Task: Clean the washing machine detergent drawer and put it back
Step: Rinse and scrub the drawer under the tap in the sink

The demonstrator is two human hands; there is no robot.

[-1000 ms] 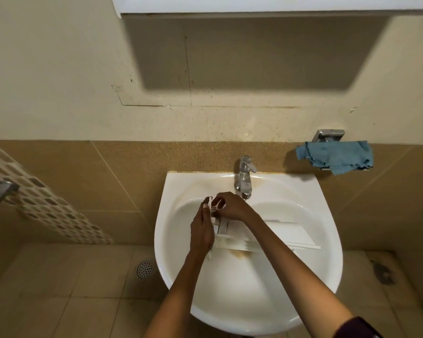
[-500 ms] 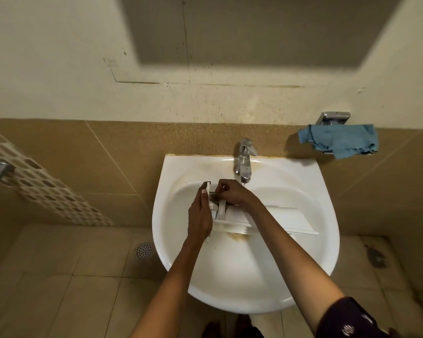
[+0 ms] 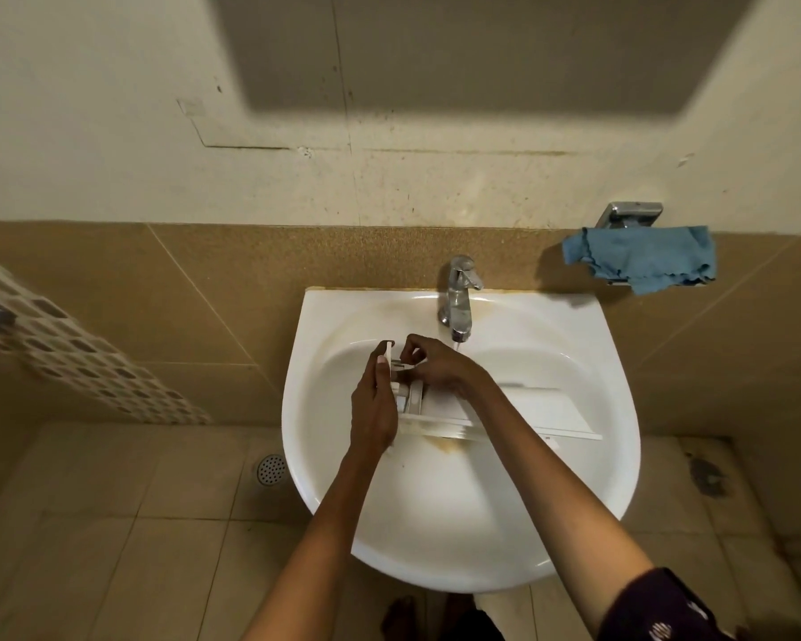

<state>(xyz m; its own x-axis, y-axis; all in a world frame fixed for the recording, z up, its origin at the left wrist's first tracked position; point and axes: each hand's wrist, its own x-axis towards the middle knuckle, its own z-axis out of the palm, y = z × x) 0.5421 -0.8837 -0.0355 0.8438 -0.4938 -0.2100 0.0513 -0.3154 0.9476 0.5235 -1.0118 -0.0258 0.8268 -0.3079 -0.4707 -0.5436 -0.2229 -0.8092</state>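
The white detergent drawer (image 3: pixel 535 411) lies across the bowl of the white sink (image 3: pixel 593 455), its long front panel pointing right. My left hand (image 3: pixel 374 409) grips the drawer's left end, thumb up along its edge. My right hand (image 3: pixel 433 365) is over the same end, its fingers pinching a small part of the drawer. A thin stream of water falls from the chrome tap (image 3: pixel 458 298) just behind my right hand. A brownish stain shows in the bowl under the drawer.
A blue cloth (image 3: pixel 643 259) hangs on a chrome wall holder to the right of the sink. A floor drain (image 3: pixel 270 469) sits in the tiled floor on the left. A patterned tiled ledge runs along the left wall.
The view has tilted down, so the sink sits lower and closer. My right fingers have shifted slightly on the drawer's left end. Both hands stay on the drawer.
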